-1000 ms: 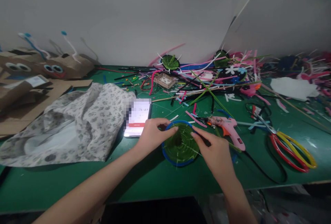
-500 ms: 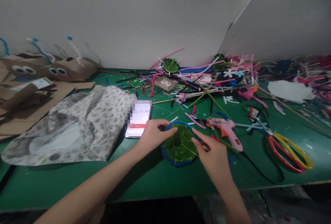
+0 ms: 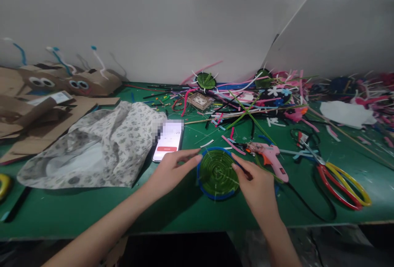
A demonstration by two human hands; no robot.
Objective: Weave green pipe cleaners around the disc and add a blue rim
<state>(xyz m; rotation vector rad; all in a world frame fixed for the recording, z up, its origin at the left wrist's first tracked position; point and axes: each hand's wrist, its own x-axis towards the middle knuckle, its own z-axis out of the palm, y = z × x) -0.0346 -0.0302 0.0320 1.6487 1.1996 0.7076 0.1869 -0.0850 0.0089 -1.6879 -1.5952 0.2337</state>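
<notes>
A round green coil of what looks like pipe cleaner (image 3: 218, 178), edged in blue, lies in front of me on the table. Thin whitish strands, maybe glue, cross its surface. My left hand (image 3: 174, 172) is at the coil's upper left edge, fingers stretched and thumb apart from them, the tips at or just beside the blue rim. On the opposite side, my right hand (image 3: 257, 180) pinches the upper right rim between thumb and fingers; its fingertips are partly hidden. Just right of that hand rests a pink glue gun (image 3: 273, 162).
Scissors (image 3: 341, 182) with red and yellow handles lie at the right. A lit phone (image 3: 168, 139) and a patterned cloth (image 3: 123, 143) are at the left, near cardboard figures (image 3: 89, 84). Pipe cleaner scraps and smaller green discs (image 3: 206, 80) clutter the back.
My left thumb has drawn back from over the coil to its left edge, and the left fingers have straightened. The coil now lies flatter to my view. My right hand stays at the rim.
</notes>
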